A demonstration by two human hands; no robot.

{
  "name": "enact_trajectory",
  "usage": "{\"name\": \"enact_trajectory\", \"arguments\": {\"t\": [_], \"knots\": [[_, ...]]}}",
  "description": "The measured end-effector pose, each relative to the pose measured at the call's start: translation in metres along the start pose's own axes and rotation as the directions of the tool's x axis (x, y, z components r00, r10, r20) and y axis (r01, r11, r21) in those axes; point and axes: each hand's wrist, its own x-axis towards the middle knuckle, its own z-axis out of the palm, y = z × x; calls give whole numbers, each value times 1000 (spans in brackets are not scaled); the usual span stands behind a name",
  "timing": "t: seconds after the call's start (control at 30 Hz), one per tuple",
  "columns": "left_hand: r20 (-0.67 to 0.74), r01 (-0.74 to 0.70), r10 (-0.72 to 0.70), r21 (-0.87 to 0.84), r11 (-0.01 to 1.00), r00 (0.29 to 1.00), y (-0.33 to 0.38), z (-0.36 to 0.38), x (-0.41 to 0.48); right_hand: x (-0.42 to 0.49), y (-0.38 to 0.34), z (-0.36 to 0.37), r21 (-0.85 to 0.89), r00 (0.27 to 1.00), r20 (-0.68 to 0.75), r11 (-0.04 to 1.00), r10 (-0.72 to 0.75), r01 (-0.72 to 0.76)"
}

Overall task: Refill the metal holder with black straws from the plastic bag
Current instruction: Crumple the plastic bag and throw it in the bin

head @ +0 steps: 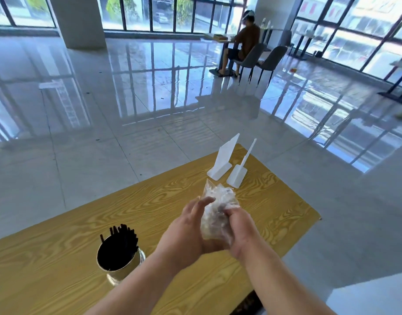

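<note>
Holding black straws (122,237), the metal holder (125,272) stands near the bag (218,196).

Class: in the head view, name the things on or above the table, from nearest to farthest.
Nearest first: metal holder → plastic bag → white stands.

Black straws (122,235), yellow wood-grain table (59,258)

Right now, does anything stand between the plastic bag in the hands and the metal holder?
Nothing visible does. The left hand and right hand hold the plastic bag above the table; the metal holder stands to its left across bare wood. Two white stands sit beyond the bag.
</note>
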Motion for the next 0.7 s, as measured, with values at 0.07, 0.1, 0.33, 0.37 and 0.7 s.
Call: {"name": "enact_trajectory", "arguments": {"t": [0.07, 0.1, 0.33, 0.37, 0.7], "knots": [[-23, -23, 21, -71, 997, 1000, 10, -3, -1, -10, 0, -2, 5, 998, 13, 998, -58, 58], [-30, -19, 16, -103, 994, 999, 14, -3, -1, -14, 1, -5, -4, 996, 9, 996, -91, 91], [38, 48, -37, -369, 928, 999, 36, 19, 8, -36, -5, -37, -265, 963, -83, 938, -255, 225], [53, 54, -35, -415, 908, 998, 39, 26, 10, -38, -8, -44, -267, 967, -73, 939, -245, 218], [200, 203, -108, -554, 807, 974, 84, 107, 67, -40, -33, -145, 89, 991, 102, 993, -89, 80]]}}
